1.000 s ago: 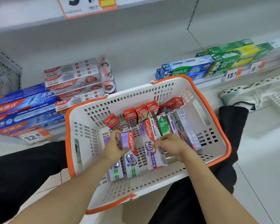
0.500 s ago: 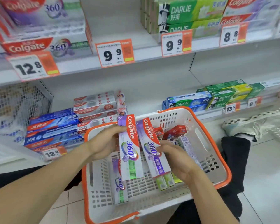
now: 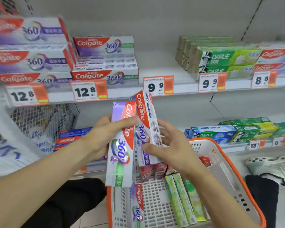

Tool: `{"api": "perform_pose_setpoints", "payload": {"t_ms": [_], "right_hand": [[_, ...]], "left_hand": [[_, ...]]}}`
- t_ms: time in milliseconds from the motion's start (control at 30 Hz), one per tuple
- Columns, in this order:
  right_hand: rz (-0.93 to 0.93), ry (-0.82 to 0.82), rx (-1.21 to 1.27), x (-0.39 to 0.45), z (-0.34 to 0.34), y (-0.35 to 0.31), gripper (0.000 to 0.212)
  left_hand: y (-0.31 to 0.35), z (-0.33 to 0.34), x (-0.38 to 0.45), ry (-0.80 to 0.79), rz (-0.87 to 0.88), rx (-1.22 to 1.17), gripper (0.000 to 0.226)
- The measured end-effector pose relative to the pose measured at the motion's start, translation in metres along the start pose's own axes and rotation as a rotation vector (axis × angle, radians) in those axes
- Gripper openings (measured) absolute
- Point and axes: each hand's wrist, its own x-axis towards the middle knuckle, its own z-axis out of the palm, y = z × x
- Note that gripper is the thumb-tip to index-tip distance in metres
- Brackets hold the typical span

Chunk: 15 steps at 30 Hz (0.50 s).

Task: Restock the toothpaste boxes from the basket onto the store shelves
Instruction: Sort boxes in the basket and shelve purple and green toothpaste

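Up from basket (image 3: 220, 155): both boxes | left hand (image 3: 104, 134) grips green-ended box (image 3: 122, 152) | right hand (image 3: 173, 145) fingers loose round purple-ended box (image 3: 147, 129) | slack hold, it could drop

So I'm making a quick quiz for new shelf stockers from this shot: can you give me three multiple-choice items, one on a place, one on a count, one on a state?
1. Where is the basket?
A. On the upper shelf
B. Low, in front of the person, below the hands
C. Hung on the wire cage

2. How many toothpaste boxes are lifted in the hands?
A. Two
B. Four
C. None

3. What is the left hand doing?
A. Hanging idle
B. Pressing a price tag
C. Gripping a box

Answers:
1 B: its orange rim sits under the arms, by the lower shelf.
2 A: the green-ended box and the purple-ended box are raised side by side.
3 C: its thumb lies across the front of the green-ended box; the right hand holds the purple-ended one.
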Motion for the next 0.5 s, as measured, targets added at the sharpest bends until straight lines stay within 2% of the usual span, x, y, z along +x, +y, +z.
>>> {"api": "perform_pose_setpoints", "payload": {"t_ms": [100, 200, 300, 367, 500], "right_hand": [[-0.068, -0.053, -0.176, 0.015, -0.002, -0.03, 0.06], [-0.138, -0.057, -0.202, 0.034, -0.012, -0.073, 0.057], [-0.298, -0.066, -0.208, 0.056, -0.011, -0.124, 0.062], [-0.418, -0.146, -0.208, 0.076, 0.001, -0.158, 0.063], [-0.66, -0.163, -0.36, 0.137, 0.043, -0.204, 0.051]], "left_hand": [[0.017, -0.022, -0.004, 0.052, 0.07, -0.07, 0.043], [0.034, -0.042, -0.008, 0.104, 0.131, -0.117, 0.04], [0.042, -0.065, -0.011, 0.131, 0.182, -0.134, 0.046], [0.043, -0.08, -0.011, 0.155, 0.199, -0.142, 0.048], [0.045, -0.098, -0.007, 0.17, 0.22, -0.127, 0.053]]}}
